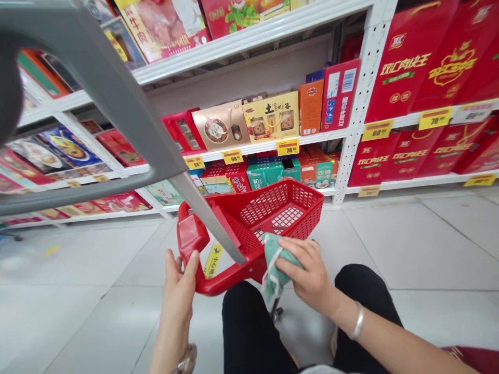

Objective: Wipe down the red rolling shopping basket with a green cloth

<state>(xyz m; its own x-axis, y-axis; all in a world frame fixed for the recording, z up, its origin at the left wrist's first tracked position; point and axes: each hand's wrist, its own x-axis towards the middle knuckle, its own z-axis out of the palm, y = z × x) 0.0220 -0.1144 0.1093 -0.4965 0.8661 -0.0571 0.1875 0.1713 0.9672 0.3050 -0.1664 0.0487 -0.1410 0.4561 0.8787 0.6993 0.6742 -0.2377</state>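
A red shopping cart (222, 280) with a perforated basket (307, 213) stands in front of my knees. My left hand (180, 278) grips the red frame at the cart's left corner, its thumb on the near side and the other fingers partly hidden. In my right hand (306, 265) is a bunched green cloth (278, 262) with white edging, held against the near side of the basket. The cart's grey handle (117, 83) slants from the upper left down to the red frame, passing between my hands and the left shelves.
White shelves (249, 39) with boxed goods and yellow price tags run along the far side. Red gift boxes (405, 62) fill the right-hand bays. Grey-white floor tiles (97, 322) lie around the cart. My black-trousered knees (249, 327) are bent close behind it.
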